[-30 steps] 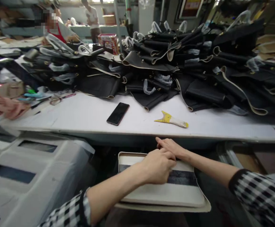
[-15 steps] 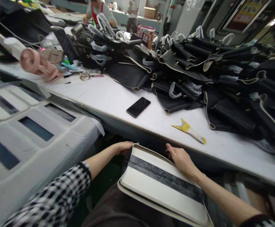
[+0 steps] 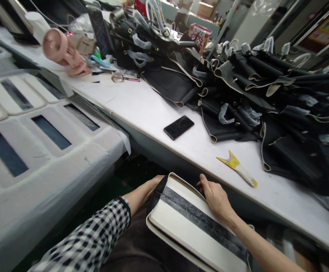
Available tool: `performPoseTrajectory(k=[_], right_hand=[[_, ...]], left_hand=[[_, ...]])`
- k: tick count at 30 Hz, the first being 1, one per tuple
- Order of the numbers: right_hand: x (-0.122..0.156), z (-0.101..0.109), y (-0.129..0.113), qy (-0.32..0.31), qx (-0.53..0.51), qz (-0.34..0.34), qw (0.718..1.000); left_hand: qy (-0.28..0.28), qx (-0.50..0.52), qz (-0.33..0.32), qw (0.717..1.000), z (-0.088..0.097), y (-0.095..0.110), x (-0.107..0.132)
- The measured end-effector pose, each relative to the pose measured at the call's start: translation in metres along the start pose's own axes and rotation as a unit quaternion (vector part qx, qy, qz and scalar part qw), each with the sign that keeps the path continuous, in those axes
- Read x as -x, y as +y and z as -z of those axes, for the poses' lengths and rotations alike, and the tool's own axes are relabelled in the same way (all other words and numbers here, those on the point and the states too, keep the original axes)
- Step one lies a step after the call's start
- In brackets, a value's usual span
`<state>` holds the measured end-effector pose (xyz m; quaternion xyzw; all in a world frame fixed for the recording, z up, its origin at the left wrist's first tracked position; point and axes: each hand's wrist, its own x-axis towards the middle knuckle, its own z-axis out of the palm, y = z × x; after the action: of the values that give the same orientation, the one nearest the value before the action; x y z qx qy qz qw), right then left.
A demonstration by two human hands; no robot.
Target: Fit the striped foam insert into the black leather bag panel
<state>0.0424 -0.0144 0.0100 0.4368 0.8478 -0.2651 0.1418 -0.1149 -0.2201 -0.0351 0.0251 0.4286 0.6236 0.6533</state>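
Observation:
A black bag with a cream base panel [image 3: 178,230] lies tilted across my lap, base side up. A dark grey stripe runs lengthwise along the panel, and cream edging rims it. My left hand [image 3: 153,184] is at the bag's black left side, its fingers hidden behind that side. On the far long edge, my right hand [image 3: 214,193] has its fingers curled against the rim, with the thumb side up. The bag's right end runs beneath my right forearm and out of the picture.
A white table [image 3: 141,109] stands ahead, bearing a phone [image 3: 179,127], a yellow-ended tool [image 3: 237,168], a pink fan [image 3: 65,53] and scissors [image 3: 117,77]. Black bags [image 3: 238,87] are heaped along its back. At left, cream panels [image 3: 17,92] lie on a covered surface [image 3: 68,170].
The view has shifted, so the table's things sit farther right in the picture. The bag is slightly more tilted, and both hands stay beside it.

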Motion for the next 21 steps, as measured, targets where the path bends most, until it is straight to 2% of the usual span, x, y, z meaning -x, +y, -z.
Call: performPoseTrajectory(k=[3, 8, 15, 21], right_hand=[[-0.002, -0.003, -0.011, 0.000, 0.008, 0.006, 1.000], [-0.006, -0.007, -0.025, -0.004, 0.013, 0.000, 1.000], [-0.010, -0.010, -0.026, -0.036, 0.034, 0.001, 0.999], [-0.013, -0.013, -0.035, -0.062, 0.057, 0.016, 0.996]], left_hand=[[0.026, 0.003, -0.002, 1.000, -0.006, -0.001, 0.004], [0.041, 0.002, -0.003, 0.999, -0.014, -0.007, -0.007], [0.059, -0.011, -0.028, 0.998, -0.005, 0.000, -0.012], [0.034, -0.034, -0.053, 0.997, 0.001, 0.005, -0.002]])
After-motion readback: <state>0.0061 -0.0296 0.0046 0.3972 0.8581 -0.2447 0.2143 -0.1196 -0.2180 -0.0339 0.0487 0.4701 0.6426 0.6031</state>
